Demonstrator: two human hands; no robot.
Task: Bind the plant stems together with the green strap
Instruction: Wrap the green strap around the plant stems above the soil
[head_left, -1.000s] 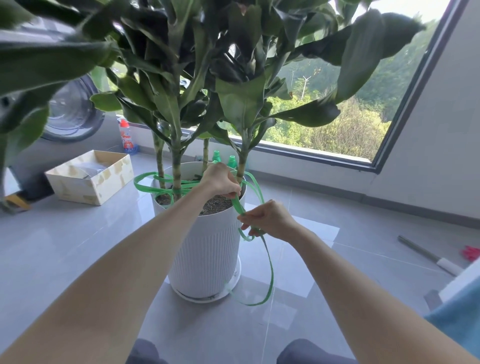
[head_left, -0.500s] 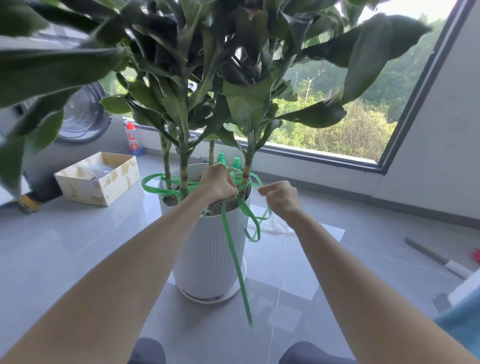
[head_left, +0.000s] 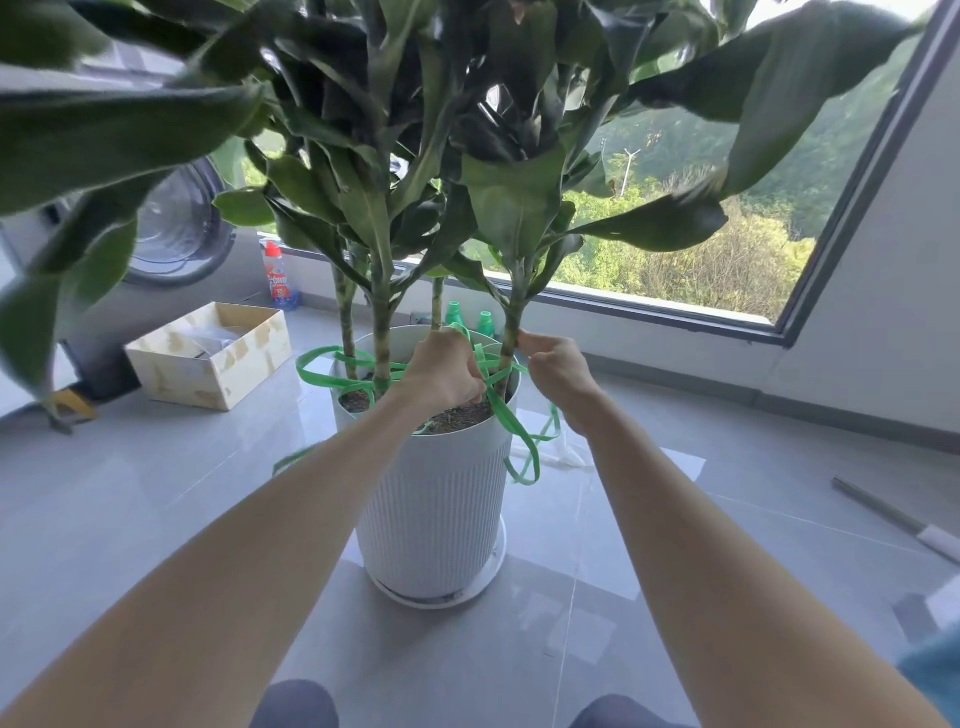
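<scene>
Left hand (head_left: 447, 371): fingers curled, pinching the strap (head_left: 332, 382) above the soil (head_left: 462, 415), just beside the right stem (head_left: 511, 322).

Right hand (head_left: 558, 371): closed into a fist against the far side of that stem. A strand of strap runs out from under it, so it looks like a grip on the strap, though the fingertips are turned away from me. The two hands are close, with the stem between them.

The strap lies in a wide, slack ring round the stems (head_left: 382, 322) at about rim height and bulges out past the rim on the left. The spare length hangs in loops down the right side of the pot (head_left: 436, 493). The pot is white and ribbed and stands on a saucer (head_left: 488, 577) on the floor.

Progress, as I judge it: the strap is round the stems, but the stems stand well apart and I see no knot. What's left is to take up the slack, draw the stems in and tie off.

Off to the left there is a box (head_left: 208, 358), with a bottle (head_left: 277, 273) behind it.
</scene>
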